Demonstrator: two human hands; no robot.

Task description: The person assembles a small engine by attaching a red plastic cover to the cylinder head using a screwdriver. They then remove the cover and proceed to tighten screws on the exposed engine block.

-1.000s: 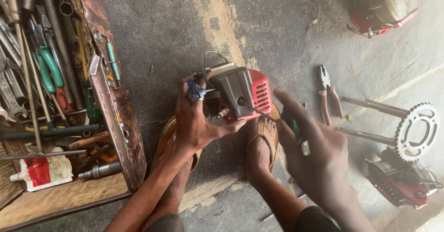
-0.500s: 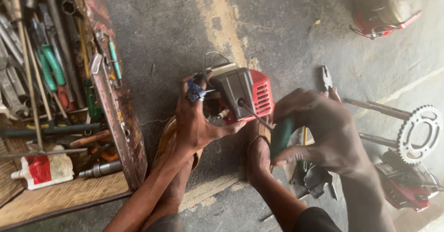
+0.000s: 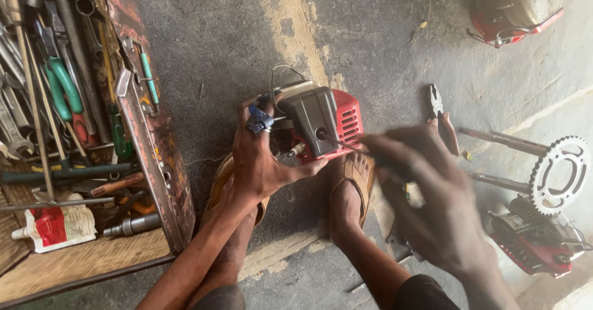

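A small red and grey engine (image 3: 321,124) stands on the concrete floor between my two sandalled feet. My left hand (image 3: 259,155) grips its left side, a blue bandage wrapped on one finger. My right hand (image 3: 432,192), blurred, holds a screwdriver (image 3: 346,144) whose metal tip touches the grey cover of the engine. The screwdriver's handle is mostly hidden inside my fist.
An open rusty toolbox (image 3: 154,137) on the left holds several wrenches, screwdrivers and green-handled pliers (image 3: 62,93). Pliers (image 3: 441,115) lie right of the engine. A sprocket on a shaft (image 3: 559,174) and red engine parts (image 3: 531,242) sit at the right; another red part (image 3: 519,7) lies top right.
My right hand picked up the screwdriver from the floor at the right and brought its tip to the engine cover. My left hand stayed on the engine.
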